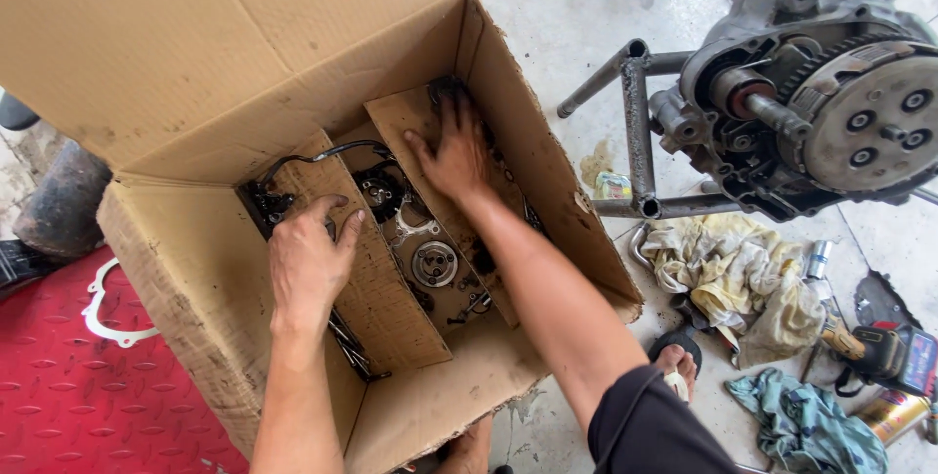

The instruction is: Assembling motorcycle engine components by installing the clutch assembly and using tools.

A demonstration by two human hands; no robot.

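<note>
Brown cardboard box, flaps up; our left hand and right hand press cardboard dividers (fingers spread flat, holding nothing) over greasy metal parts.

Pale concrete floor, stained and daylit. At right an engine sits on a metal stand, with dirty rags below it. At left lies a red studded mat.

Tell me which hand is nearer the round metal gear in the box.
Left. The left hand rests on the cardboard flap just beside the round gear; the right hand lies farther up, deeper in the cardboard box.
</note>
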